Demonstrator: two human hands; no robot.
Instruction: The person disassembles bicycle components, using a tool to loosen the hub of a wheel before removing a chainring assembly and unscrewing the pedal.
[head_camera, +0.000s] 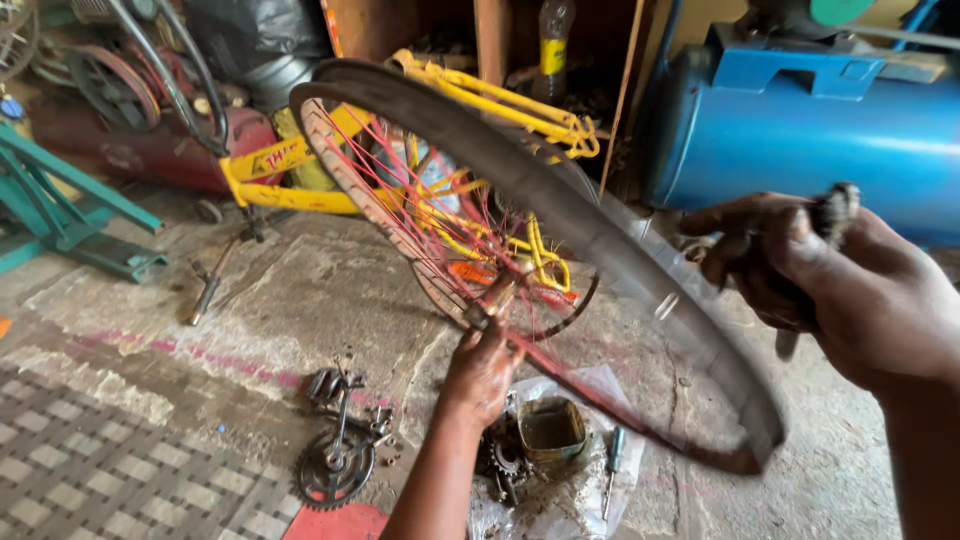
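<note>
A bicycle wheel with red spokes and a dark rim strip is held up, tilted, in front of me. My left hand grips the wheel at its hub axle from below. My right hand, greasy, is raised at the right beside the rim and is closed around a small dark metal part, with a tool handle showing below the fingers. The yellow bicycle frame lies on the ground behind the wheel.
On the concrete floor below lie a crank with chainring, a small tin of grease, a screwdriver and loose parts on plastic. A blue tank stands at the right, a green stand at the left.
</note>
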